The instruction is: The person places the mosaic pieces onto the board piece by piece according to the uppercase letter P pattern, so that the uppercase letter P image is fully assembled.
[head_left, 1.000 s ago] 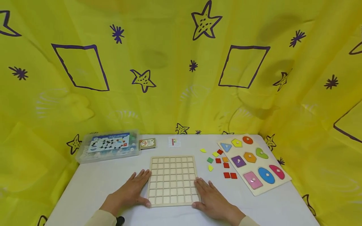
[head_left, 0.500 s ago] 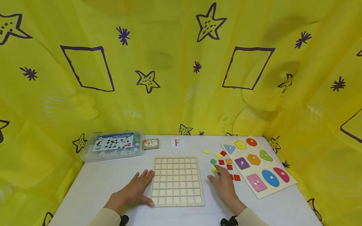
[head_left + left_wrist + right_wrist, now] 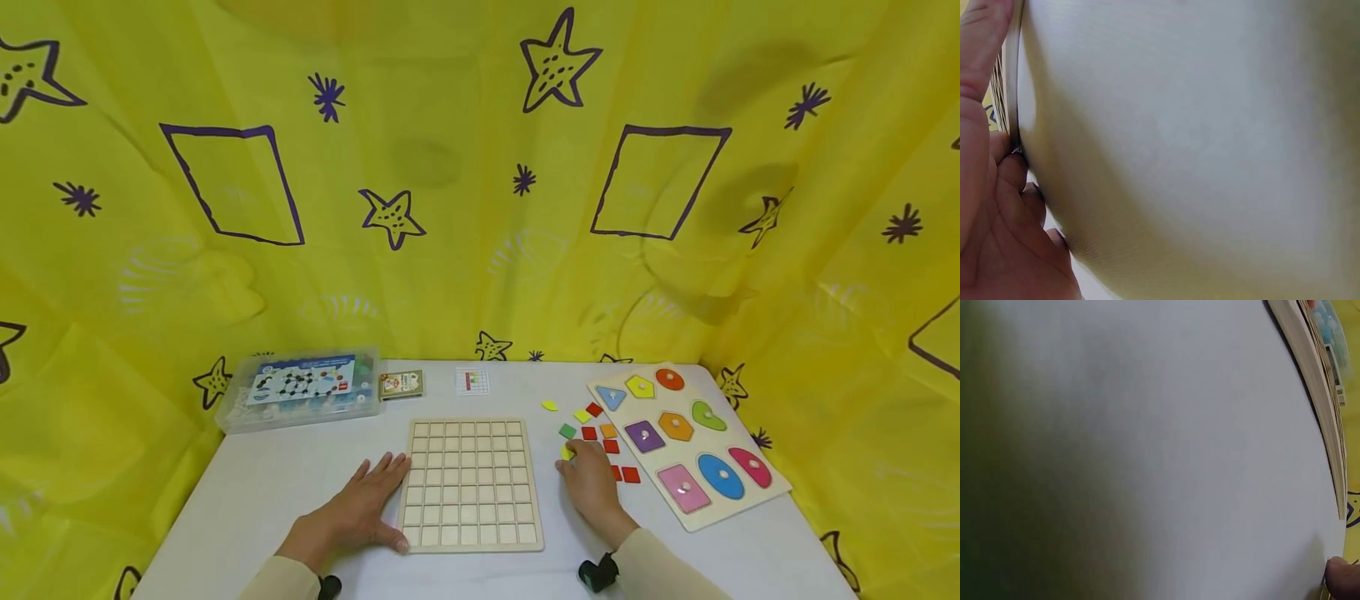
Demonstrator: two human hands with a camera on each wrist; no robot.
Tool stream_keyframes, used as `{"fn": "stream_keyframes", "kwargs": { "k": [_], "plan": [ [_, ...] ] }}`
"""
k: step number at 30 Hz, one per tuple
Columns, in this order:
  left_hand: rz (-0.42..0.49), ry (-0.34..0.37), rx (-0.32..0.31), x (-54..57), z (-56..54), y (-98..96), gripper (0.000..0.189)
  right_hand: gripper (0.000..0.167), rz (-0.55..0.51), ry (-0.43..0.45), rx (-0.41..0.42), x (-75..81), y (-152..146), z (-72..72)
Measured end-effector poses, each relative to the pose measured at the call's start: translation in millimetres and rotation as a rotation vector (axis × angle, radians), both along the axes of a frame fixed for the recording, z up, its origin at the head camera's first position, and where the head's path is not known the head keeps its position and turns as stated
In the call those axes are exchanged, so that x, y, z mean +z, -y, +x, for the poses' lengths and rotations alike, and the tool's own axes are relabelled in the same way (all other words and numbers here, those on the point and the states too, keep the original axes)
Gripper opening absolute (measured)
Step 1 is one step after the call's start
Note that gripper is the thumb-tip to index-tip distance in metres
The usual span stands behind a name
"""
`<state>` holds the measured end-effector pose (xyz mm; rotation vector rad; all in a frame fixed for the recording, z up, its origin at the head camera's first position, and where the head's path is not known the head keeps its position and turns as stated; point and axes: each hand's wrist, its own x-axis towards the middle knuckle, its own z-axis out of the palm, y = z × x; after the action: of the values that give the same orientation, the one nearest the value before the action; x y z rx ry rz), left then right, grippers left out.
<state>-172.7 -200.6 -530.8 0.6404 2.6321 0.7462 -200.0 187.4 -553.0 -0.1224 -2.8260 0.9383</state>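
Note:
A wooden grid board [image 3: 471, 487] with rows of square cells lies on the white table. My left hand [image 3: 363, 510] rests along its left edge, fingers extended and thumb at the near corner; the left wrist view shows the thumb and fingers beside the board's edge [image 3: 1014, 81]. To the right of the board, my right hand [image 3: 596, 487] pinches a small yellow tile [image 3: 567, 453] between thumb and index finger, down at the table. Only a fingertip [image 3: 1342, 578] of it shows in the right wrist view. Around it lie a green tile [image 3: 567, 431] and several red tiles [image 3: 631, 475], some partly behind the hand.
A shape-puzzle board [image 3: 701, 492] with knobbed pieces lies at the right. At the back left stand a clear plastic case [image 3: 300, 417] and a small card box [image 3: 401, 384]; a printed grid card [image 3: 472, 381] lies beside them. A yellow curtain [image 3: 450, 283] hangs behind.
My right hand has left the board's right edge, moved right to the loose tiles and closed on the yellow one. The left hand stays at the board; the view shifted slightly.

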Motion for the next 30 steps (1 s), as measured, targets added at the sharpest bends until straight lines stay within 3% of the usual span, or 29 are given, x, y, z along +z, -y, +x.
{"fn": "stream_keyframes", "kwargs": {
  "k": [3, 7, 11, 16, 24, 30],
  "plan": [
    [0.000, 0.002, 0.003, 0.1, -0.6, -0.2, 0.132, 0.016, -0.014, -0.019, 0.064, 1.0, -3, -0.5],
    [-0.004, -0.003, 0.002, -0.1, -0.7, -0.4, 0.132, 0.029, -0.087, -0.025, 0.132, 3.6, -8, 0.8],
    [-0.005, -0.003, -0.002, -0.5, -0.6, -0.7, 0.132, 0.025, -0.104, -0.005, 0.068, 5.7, -11, 3.4],
    [-0.009, -0.011, -0.001, -1.5, -0.6, -0.7, 0.133, 0.038, -0.072, 0.075, -0.006, 6.0, -8, 4.3],
    [-0.008, -0.025, -0.011, -3.3, -0.1, 0.8, 0.132, 0.023, -0.022, 0.055, 0.050, 2.6, -2, -0.4],
    [-0.006, -0.026, -0.012, -1.6, 0.7, 0.9, 0.131, 0.043, -0.109, 0.100, 0.086, 7.7, -9, 0.4]
  ]
}}
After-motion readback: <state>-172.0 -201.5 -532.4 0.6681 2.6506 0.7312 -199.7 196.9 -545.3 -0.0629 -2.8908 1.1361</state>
